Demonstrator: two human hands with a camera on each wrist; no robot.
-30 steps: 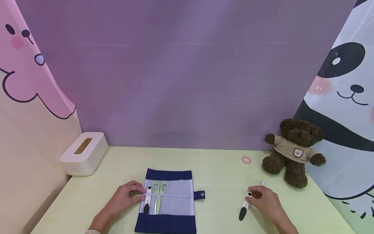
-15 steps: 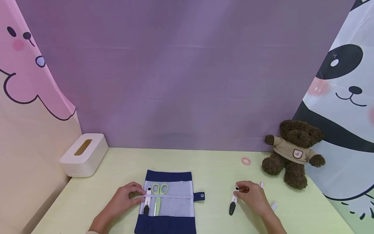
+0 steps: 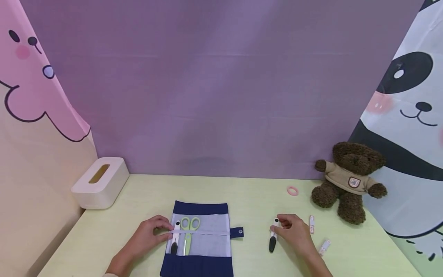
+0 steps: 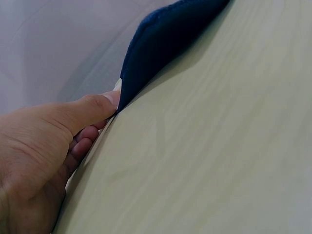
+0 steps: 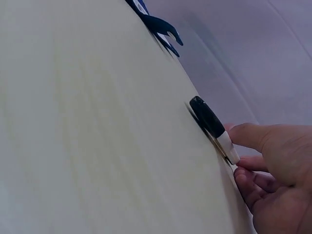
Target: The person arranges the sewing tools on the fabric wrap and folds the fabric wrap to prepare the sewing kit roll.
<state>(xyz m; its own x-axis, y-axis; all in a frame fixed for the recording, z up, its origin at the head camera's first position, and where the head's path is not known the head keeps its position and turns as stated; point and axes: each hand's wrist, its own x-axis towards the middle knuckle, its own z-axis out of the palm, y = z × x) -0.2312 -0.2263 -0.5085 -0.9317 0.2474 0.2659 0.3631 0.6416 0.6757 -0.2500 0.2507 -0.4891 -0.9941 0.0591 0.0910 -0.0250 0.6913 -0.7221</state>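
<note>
A navy-edged cloth case lies unfolded, its snap tab to the right. Under its elastic band sit a white tool with a black tip and green scissors. My left hand pinches the case's left edge near the band; in the left wrist view the thumb presses on the navy cloth. To the right of the case, my right hand pinches a second black-and-white tool by its white end, black end toward me. The right wrist view shows this tool just over the table.
Two small white-and-pink items lie right of my right hand. Behind them are a pink ring and a brown teddy bear. A white tissue box stands at the table's back left.
My right hand has moved left toward the case with the black-and-white tool, uncovering the two small white-and-pink items. My left hand has stayed at the case's edge.
</note>
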